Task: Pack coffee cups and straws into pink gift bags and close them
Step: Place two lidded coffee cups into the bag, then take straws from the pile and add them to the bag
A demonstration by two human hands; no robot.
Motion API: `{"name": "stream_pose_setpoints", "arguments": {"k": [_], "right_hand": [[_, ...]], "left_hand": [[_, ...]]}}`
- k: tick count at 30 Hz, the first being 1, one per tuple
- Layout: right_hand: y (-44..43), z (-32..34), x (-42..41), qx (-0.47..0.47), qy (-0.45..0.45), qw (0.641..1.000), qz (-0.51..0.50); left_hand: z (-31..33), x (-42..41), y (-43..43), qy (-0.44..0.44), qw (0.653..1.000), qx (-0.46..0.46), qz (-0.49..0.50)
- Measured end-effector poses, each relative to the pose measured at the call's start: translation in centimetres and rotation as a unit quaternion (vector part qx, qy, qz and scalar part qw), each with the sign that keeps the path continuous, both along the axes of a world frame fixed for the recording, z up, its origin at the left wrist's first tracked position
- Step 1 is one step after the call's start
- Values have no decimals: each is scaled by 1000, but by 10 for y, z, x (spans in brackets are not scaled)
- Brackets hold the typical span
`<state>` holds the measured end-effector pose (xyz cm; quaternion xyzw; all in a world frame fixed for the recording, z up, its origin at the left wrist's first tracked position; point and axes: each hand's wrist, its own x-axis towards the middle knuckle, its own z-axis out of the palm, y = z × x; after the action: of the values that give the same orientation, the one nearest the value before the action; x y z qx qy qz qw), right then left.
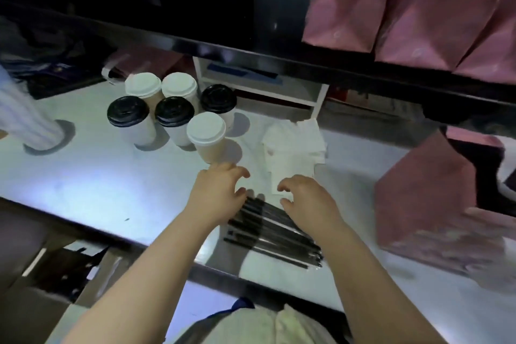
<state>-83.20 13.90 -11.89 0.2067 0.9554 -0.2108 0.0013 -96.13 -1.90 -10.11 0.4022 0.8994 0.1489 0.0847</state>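
Several lidded coffee cups stand in a cluster on the steel counter (97,181); the nearest is a brown cup with a white lid (206,134). A pile of black wrapped straws (275,234) lies near the front edge. My left hand (216,190) hovers at the far end of the straws, just short of the brown cup, fingers loosely curled and holding nothing. My right hand (305,197) hangs over the straws and the white napkins (293,148), fingers bent and empty. A pink gift bag (424,201) stands at the right.
A black shelf (251,50) crosses above the counter, carrying more pink bags (418,8) at the upper right. A white open box (262,84) sits behind the cups. Another person's striped sleeve (25,117) rests on the counter at the left.
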Motion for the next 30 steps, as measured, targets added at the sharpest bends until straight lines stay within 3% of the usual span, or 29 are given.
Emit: {"name": "stream_pose_setpoints", "arguments": {"k": [5,12,16,22,30], "right_hand": [[-14,-49,0,-1,-45,998,-41],[-29,-67,-10,-27,-16,990,-139],[-25,-63,-16,-79,-49,983,-161],[-13,-51,-14,-174,14,961,-213],[-18,-58,-11,-93,-50,986,-125]], "left_hand": [[-32,-9,-20,-47,999,-8,-24],[-47,-22,-25,-81,995,5,-49],[-47,-32,-28,-96,994,34,-39],[-44,-45,-28,-104,992,68,-29],[-41,-35,-18,-112,990,78,-43]]}}
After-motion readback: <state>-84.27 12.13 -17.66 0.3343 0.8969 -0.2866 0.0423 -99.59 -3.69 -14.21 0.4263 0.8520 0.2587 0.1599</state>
